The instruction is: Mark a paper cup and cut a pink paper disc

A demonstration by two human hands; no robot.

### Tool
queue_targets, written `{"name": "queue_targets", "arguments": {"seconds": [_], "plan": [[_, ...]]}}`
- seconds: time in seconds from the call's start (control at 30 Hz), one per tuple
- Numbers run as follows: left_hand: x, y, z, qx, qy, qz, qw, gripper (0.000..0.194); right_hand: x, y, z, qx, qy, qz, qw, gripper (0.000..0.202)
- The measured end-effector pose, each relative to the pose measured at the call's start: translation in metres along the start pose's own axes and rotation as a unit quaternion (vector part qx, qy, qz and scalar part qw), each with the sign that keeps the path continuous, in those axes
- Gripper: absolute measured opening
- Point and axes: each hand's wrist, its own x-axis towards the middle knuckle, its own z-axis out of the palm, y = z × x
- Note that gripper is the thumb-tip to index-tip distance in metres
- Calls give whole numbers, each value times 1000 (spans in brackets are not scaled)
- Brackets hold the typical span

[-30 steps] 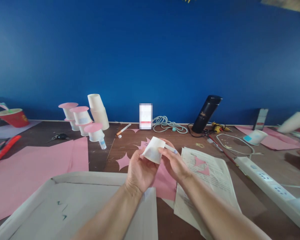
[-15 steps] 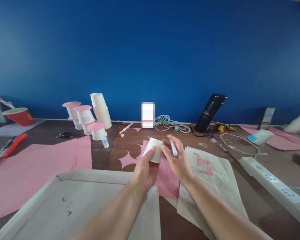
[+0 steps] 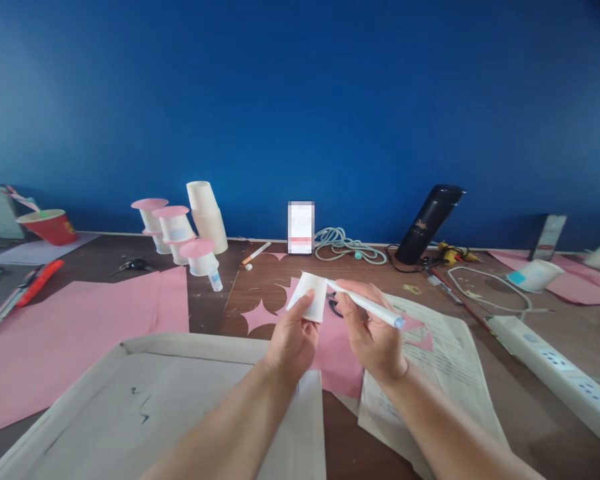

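Observation:
My left hand (image 3: 294,337) is wrapped round a white paper cup (image 3: 309,297), its thumb across the side. My right hand (image 3: 375,330) grips a white marker (image 3: 370,307), whose tip end points left at the cup's upper right edge; whether it touches is too small to tell. Beneath both hands lies cut pink paper (image 3: 335,353), with dark scissors handles (image 3: 334,305) partly hidden behind the right hand. Printed sheets (image 3: 445,380) lie under the right forearm, with pink scraps on them.
At the left are stacked cups with pink discs (image 3: 173,223), taller stacked cups (image 3: 207,217), a red cutter (image 3: 40,283) and a white tray-like sheet (image 3: 180,343). A phone (image 3: 301,228) stands near the wall. A black bottle (image 3: 430,223) and power strip (image 3: 555,360) are on the right.
The marker has swung from nearly upright to a slant, its front end now at the cup. My right hand has turned and moved slightly right. The view has shifted a little.

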Motion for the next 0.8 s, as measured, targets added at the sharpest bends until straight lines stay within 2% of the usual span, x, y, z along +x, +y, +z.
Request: {"name": "queue_targets", "arguments": {"seconds": [0.13, 0.27, 0.43, 0.8], "plan": [[-1, 0, 1, 3, -20, 3, 1000, 22, -1, 2, 1, -16, -13, 19, 1000, 21], [-3, 1, 2, 2, -41, 6, 999, 26, 0, 0, 1, -40, -21, 11, 999, 18], [-1, -1, 0, 2, -49, 11, 999, 34, 2, -1, 1, -52, -23, 2, 998, 18], [0, -3, -1, 11, -70, 16, 997, 33, 3, -2, 2, -54, -22, -5, 998, 18]]}}
